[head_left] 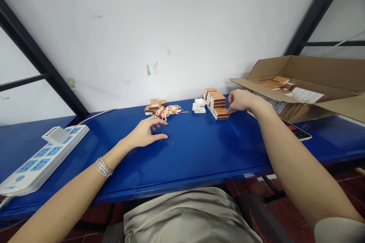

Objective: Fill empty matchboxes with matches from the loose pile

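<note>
My left hand (146, 132) lies on the blue table (194, 152) with its fingers loosely spread, empty, just in front of a pile of loose matches (169, 111). Behind the matches sit a few brown matchboxes (155, 104). My right hand (241, 100) reaches to a stack of brown matchboxes (216, 100) and its fingertips pinch the lowest box at the front (221, 113). White inner trays (199, 105) lie left of that stack.
An open cardboard box (308, 91) holding more matchboxes stands at the right. A phone (296, 131) lies beside it under my right forearm. A white and blue power strip (42, 157) lies at the left. A white wall rises behind the table.
</note>
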### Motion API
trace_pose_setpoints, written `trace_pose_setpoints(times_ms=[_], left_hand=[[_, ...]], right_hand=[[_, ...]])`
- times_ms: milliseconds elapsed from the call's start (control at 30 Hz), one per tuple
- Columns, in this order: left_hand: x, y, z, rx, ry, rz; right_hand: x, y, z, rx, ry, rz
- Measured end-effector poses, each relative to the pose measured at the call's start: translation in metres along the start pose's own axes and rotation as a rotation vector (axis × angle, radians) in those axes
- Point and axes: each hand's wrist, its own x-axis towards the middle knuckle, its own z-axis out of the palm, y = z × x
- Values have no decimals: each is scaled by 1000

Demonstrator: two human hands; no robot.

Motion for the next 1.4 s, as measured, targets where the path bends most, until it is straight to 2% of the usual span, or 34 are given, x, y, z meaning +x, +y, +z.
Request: trace_pose_setpoints(times_ms=[167,267,367,500,600,800,933,1033,1100,1167,1267,1400], left_hand=[[0,-1,0,7,-2,-4],[0,-3,0,18,-2,-8],[0,-4,0,32,-10,-16],[0,-3,1,41,-11,-27],[2,-7,1,62,-5,-54],[4,-36,-5,178,138,-168],[4,-48,-8,160,130,-272],[4,-45,-8,129,66,-294],[5,-42,-7,124,31,-275],[5,-40,-6,130,17,-260],[4,-38,-6,136,11,-264],[3,-37,-7,129,7,-260]], right_hand=[[-1,6,-2,56,39,-7],[-10,-2,-8,102,192,-92],[-22,-27,-7,131,352,-203],[-30,-72,16,62,313,-329],[-29,-95,37,23,276,-407],[-29,-109,61,37,247,-443],[-25,-113,71,203,206,-541],[-15,-118,76,331,163,-551],[-4,-123,76,352,168,-506],[7,-130,74,297,168,-448],[18,-141,68,143,93,-396],[16,-146,62,70,50,-381]])
